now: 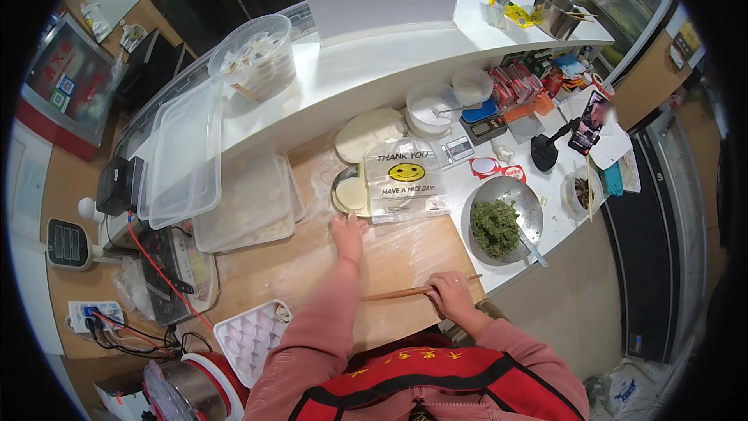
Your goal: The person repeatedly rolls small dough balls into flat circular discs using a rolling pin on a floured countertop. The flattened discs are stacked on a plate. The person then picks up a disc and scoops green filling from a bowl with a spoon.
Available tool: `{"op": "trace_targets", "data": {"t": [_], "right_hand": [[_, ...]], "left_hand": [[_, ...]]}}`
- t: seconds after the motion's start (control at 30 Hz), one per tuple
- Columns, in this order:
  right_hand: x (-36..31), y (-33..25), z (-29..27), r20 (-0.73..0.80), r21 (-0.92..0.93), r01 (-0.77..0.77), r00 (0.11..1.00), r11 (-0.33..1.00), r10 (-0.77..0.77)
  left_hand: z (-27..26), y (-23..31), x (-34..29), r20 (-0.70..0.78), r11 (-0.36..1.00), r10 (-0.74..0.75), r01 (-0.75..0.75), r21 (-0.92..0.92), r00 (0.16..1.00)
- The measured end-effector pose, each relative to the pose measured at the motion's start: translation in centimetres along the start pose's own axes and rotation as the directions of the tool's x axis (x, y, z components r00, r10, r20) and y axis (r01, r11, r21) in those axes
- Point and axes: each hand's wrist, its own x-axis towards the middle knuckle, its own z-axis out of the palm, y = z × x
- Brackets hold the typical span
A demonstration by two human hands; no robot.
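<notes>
My left hand (348,231) reaches forward over the wooden board, its fingers apart at the near edge of a small stack of pale dough rounds (352,195). Beside that stack lies a clear plastic bag with a yellow smiling face (407,173). A larger flat round of dough (369,134) rests behind them. Close to the board's front right, my right hand (452,294) is closed around a thin wooden rolling pin (393,293), which lies almost crosswise. The underside of my right fingers is hidden.
A steel bowl of chopped green filling (495,228) stands to the right, near a phone on a stand (586,126). Clear plastic boxes (248,206) lie left of the board (405,253). A white molded tray (251,335) sits front left. Behind rises a white counter ledge (351,70).
</notes>
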Motion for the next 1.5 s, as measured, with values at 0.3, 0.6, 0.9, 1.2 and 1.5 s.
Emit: {"op": "trace_targets", "data": {"t": [0.3,0.6,0.9,1.2,1.5], "right_hand": [[-3.2,3.2,-6.5,-0.111,-0.038,-0.298,0.950,0.954,0.293],[-2.5,3.3,-4.5,-0.197,0.131,-0.388,0.892,0.912,0.407],[-2.4,3.2,-4.7,-0.202,0.164,-0.385,0.888,0.908,0.413],[-0.9,2.8,-4.1,-0.170,0.281,-0.482,0.826,0.830,0.537],[4.5,2.2,-1.5,-0.027,0.278,-0.614,0.764,0.739,0.645]], "left_hand": [[2.7,0.8,-0.8,-0.098,0.966,0.151,-0.126,0.226,0.984],[5.1,-2.4,-0.5,-0.187,0.989,-0.096,0.115,0.092,0.978],[3.6,-3.7,0.6,-0.126,1.000,-0.008,0.008,0.002,0.992],[-4.9,-4.4,-2.0,0.312,0.823,-0.054,-0.135,0.552,0.948],[-3.1,-3.0,-11.5,0.130,0.769,0.016,-0.096,0.632,0.991]]}}
